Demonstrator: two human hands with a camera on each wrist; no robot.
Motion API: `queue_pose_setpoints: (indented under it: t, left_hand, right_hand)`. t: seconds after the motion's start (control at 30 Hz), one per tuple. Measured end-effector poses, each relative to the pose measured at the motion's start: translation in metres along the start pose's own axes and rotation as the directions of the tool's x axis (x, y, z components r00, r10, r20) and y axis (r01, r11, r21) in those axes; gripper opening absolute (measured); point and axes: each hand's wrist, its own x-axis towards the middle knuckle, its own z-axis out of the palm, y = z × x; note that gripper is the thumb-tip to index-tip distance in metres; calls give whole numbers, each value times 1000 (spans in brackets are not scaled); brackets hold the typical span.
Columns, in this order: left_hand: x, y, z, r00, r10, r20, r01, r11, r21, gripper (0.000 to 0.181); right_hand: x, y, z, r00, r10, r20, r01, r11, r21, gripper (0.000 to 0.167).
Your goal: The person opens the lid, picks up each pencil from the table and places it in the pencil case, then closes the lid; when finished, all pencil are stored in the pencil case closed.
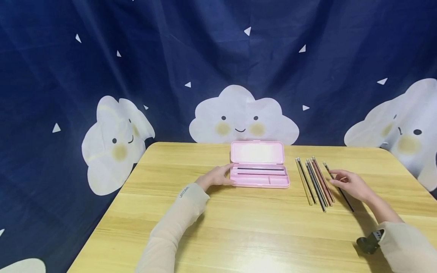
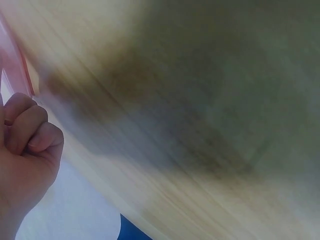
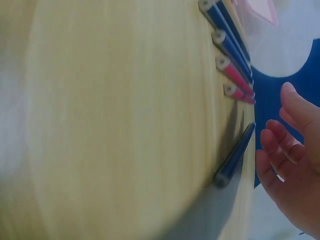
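A pink pencil case [image 1: 250,181] lies with its lid [image 1: 257,152] raised at the back. One dark pencil [image 1: 260,168] lies in its rear slot and a thinner dark one just in front. My left hand [image 1: 216,176] holds the case's left end between thumb and forefinger; in the left wrist view the other fingers are curled. My right hand [image 1: 351,185] is over a single dark pencil [image 3: 233,159] lying slantwise on the table. Its fingers are loosely bent, and the right wrist view shows them apart from that pencil. Left of it lie several gold, dark and reddish pencils [image 1: 319,184].
The wooden table [image 1: 239,227] ends at a dark blue curtain [image 1: 218,45] printed with white clouds. A small black device [image 1: 370,242] sits at the right sleeve cuff, close over the tabletop.
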Motion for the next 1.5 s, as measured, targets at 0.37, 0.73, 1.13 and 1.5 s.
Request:
queue_pose_setpoints:
  t: [0.37, 0.73, 1.13, 1.5]
  left_hand:
    - [-1, 1, 0, 1000, 14, -13, -14, 1000, -1, 81]
    - [0, 0, 0, 1000, 6, -8, -6, 1000, 5, 83]
    - [2, -3, 1, 999, 32, -23, -32, 999, -3, 82]
    - [2, -4, 2, 999, 31, -24, -31, 1000, 1, 81]
  right_hand:
    - [-9, 10, -5, 985, 129, 119, -118, 988, -99, 47]
    - [-6, 10, -4, 981, 151, 119, -129, 977, -169, 37]
    - [-2, 10, -9, 967, 212, 140, -194, 972, -131, 30]
    - [4, 6, -2, 989, 139, 47, -131, 981, -142, 25]
